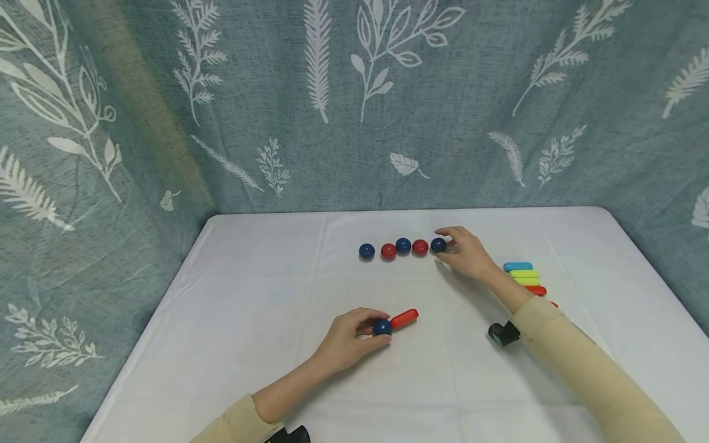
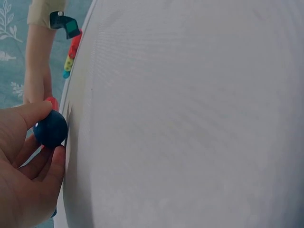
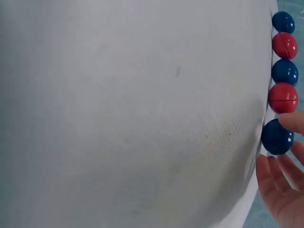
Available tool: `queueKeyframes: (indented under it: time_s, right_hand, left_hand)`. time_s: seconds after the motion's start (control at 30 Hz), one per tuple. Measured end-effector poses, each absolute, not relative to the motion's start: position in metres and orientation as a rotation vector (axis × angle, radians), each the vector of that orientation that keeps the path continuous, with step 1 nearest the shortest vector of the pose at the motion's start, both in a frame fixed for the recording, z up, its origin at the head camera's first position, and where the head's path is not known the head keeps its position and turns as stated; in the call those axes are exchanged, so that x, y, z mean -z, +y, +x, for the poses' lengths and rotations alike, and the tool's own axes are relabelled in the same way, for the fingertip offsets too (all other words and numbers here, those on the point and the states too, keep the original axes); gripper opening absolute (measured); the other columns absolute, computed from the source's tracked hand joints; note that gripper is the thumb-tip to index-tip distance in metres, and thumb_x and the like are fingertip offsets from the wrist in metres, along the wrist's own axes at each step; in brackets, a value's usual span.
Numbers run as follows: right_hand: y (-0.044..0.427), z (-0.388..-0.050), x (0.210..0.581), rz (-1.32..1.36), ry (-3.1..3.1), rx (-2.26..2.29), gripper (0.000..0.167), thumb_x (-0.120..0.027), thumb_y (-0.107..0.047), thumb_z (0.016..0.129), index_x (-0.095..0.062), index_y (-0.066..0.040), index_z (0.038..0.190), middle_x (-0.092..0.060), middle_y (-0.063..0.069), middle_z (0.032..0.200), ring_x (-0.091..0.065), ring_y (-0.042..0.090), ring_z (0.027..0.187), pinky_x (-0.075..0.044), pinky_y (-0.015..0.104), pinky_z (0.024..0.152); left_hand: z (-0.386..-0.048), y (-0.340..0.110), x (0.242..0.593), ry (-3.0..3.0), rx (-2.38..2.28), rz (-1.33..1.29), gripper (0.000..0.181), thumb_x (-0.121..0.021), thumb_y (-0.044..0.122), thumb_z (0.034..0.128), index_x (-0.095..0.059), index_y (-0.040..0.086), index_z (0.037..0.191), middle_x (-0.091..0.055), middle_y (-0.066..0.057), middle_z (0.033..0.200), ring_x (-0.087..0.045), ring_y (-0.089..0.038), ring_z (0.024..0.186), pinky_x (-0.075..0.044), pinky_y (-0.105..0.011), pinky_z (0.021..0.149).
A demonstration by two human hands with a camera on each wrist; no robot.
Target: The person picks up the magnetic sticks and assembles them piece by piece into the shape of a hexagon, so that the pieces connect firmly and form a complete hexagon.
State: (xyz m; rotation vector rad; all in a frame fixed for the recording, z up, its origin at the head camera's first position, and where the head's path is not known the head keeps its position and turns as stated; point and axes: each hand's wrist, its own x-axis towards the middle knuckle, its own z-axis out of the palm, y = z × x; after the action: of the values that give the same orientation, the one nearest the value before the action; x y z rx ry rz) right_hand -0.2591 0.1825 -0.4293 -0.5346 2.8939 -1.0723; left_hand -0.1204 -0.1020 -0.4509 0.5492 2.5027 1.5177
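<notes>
My left hand (image 1: 350, 338) holds a dark blue ball (image 1: 382, 327) between thumb and fingers, and a red stick (image 1: 404, 319) extends beside it to the right. In the left wrist view the ball (image 2: 51, 129) sits between thumb and fingertips, with red showing behind it. Farther back, my right hand (image 1: 466, 253) pinches another blue ball (image 1: 438, 245) at the right end of a row. That row also has a red ball (image 1: 420, 247), a blue ball (image 1: 403, 246), a red ball (image 1: 388, 251) and, slightly apart at the left, a blue ball (image 1: 367, 251).
Right of my right forearm lie a blue stick (image 1: 517, 266), yellow-green sticks (image 1: 524, 277) and a red stick (image 1: 535, 290), side by side. Part of another red piece shows by the sleeve. The white table (image 1: 249, 277) ends at a patterned curtain (image 1: 332, 154).
</notes>
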Motion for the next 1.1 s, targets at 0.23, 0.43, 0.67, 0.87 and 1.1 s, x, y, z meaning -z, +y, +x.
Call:
queueKeyframes:
  time_s: [0.23, 0.43, 0.67, 0.87, 1.1]
  right_hand:
    - [0.183, -0.262, 0.431, -0.531, 2.877, 1.027, 0.049, -0.067, -0.004, 0.089, -0.052, 0.003, 0.135, -0.054, 0.025, 0.129, -0.054, 0.039, 0.111, -0.046, 0.051, 0.09]
    - [0.185, -0.259, 0.431, -0.483, 2.868, 1.044, 0.047, -0.068, -0.007, 0.088, -0.054, 0.004, 0.132, -0.056, 0.024, 0.126, -0.055, 0.037, 0.109, -0.046, 0.05, 0.089]
    - [0.184, -0.255, 0.433, -0.447, 2.858, 1.051, 0.042, -0.073, -0.014, 0.087, -0.059, 0.002, 0.123, -0.061, 0.02, 0.118, -0.058, 0.033, 0.104, -0.05, 0.044, 0.082]
    - [0.183, -0.246, 0.434, -0.496, 2.826, 1.068, 0.041, -0.075, -0.015, 0.085, -0.059, 0.001, 0.119, -0.063, 0.018, 0.112, -0.06, 0.031, 0.1, -0.052, 0.038, 0.075]
    - [0.181, -0.232, 0.435, -0.702, 2.79, 1.072, 0.041, -0.076, -0.009, 0.083, -0.061, 0.001, 0.12, -0.065, 0.015, 0.109, -0.062, 0.027, 0.093, -0.051, 0.033, 0.07]
  left_hand:
    - [-0.12, -0.102, 0.452, 2.498, -1.516, 0.549, 0.033, -0.077, 0.017, 0.0854, -0.068, 0.009, 0.117, -0.066, -0.003, 0.109, -0.063, -0.017, 0.1, -0.05, -0.02, 0.086]
    - [-0.119, -0.102, 0.451, 2.512, -1.5, 0.552, 0.033, -0.076, 0.018, 0.0857, -0.068, 0.009, 0.117, -0.066, -0.003, 0.11, -0.063, -0.017, 0.101, -0.05, -0.021, 0.086]
    - [-0.119, -0.102, 0.452, 2.522, -1.494, 0.552, 0.033, -0.076, 0.018, 0.0857, -0.068, 0.009, 0.117, -0.066, -0.002, 0.108, -0.063, -0.017, 0.1, -0.05, -0.021, 0.086]
    - [-0.119, -0.103, 0.452, 2.526, -1.494, 0.556, 0.033, -0.076, 0.017, 0.0855, -0.068, 0.009, 0.117, -0.066, -0.002, 0.109, -0.063, -0.016, 0.1, -0.05, -0.021, 0.085]
    - [-0.119, -0.102, 0.452, 2.518, -1.515, 0.554, 0.033, -0.077, 0.016, 0.0851, -0.068, 0.008, 0.116, -0.066, -0.003, 0.11, -0.063, -0.016, 0.098, -0.05, -0.02, 0.085]
